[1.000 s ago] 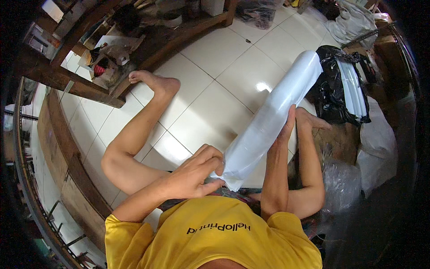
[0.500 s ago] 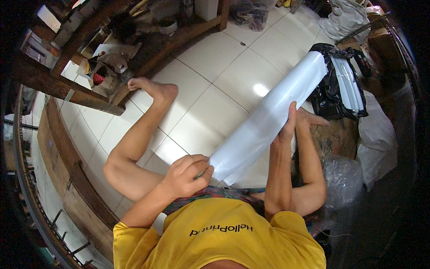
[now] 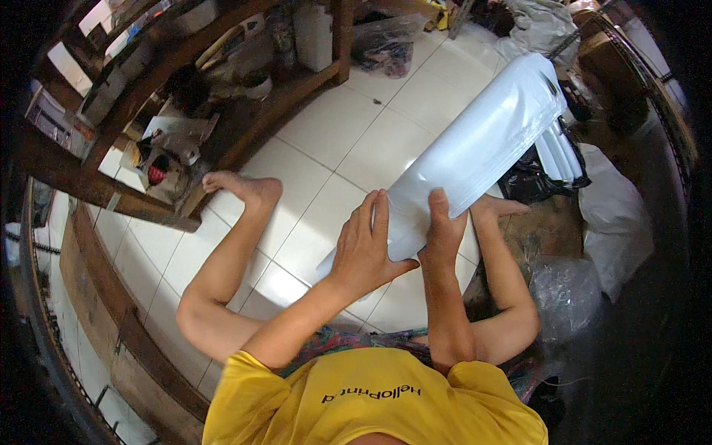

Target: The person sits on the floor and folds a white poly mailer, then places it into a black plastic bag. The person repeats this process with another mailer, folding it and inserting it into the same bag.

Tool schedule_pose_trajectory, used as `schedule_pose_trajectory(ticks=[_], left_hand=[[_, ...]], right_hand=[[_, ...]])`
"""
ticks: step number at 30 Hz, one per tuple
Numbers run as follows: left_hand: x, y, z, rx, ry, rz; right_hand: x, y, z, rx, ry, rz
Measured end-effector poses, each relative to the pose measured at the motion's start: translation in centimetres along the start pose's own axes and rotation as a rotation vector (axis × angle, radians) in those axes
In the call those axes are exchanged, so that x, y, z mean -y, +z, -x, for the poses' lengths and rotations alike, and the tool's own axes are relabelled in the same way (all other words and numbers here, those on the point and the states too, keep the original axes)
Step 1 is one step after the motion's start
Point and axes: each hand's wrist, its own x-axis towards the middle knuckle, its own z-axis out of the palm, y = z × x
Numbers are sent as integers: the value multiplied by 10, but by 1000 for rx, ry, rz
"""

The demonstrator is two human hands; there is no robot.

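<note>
A long, glossy, pale blue-white plastic bundle [image 3: 475, 141] slants from near my lap up to the far right. It looks like folded plastic sheeting or bags, and a small dark slot shows near its far end. My left hand [image 3: 365, 248] lies across its near part, fingers stretched out and thumb apart. From below, my right hand [image 3: 443, 226] grips the bundle's right side, thumb on top and the other fingers hidden underneath. Beyond it, a black plastic bag [image 3: 525, 178] stands partly covered, with similar pale folded plastic [image 3: 558, 154] inside.
I sit on a white tiled floor [image 3: 311, 159] with my legs spread. To the far left is a wooden shelf [image 3: 259, 122] with clutter on it. At right lie a white sack [image 3: 612, 222] and crumpled clear plastic [image 3: 560, 293]. A wooden plank [image 3: 111, 297] runs along the left.
My left hand has gone from pinching the bundle's near corner to lying flat on it, farther forward. My right hand has shifted nearer and left; the bundle's far end has risen over the black bag.
</note>
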Motion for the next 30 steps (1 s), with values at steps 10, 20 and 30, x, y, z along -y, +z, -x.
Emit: schedule_pose_trajectory(ticks=[10,20,30], left_hand=[[1,-43,-10,157,87,188],[45,-8,65,691,-288,1013],[-37,-5,81,148,-438,411]], right_hand=[[25,-32,16,203,-18,208],[15,-31,22,455,365,-337],[33,-19,34,158,216,70]])
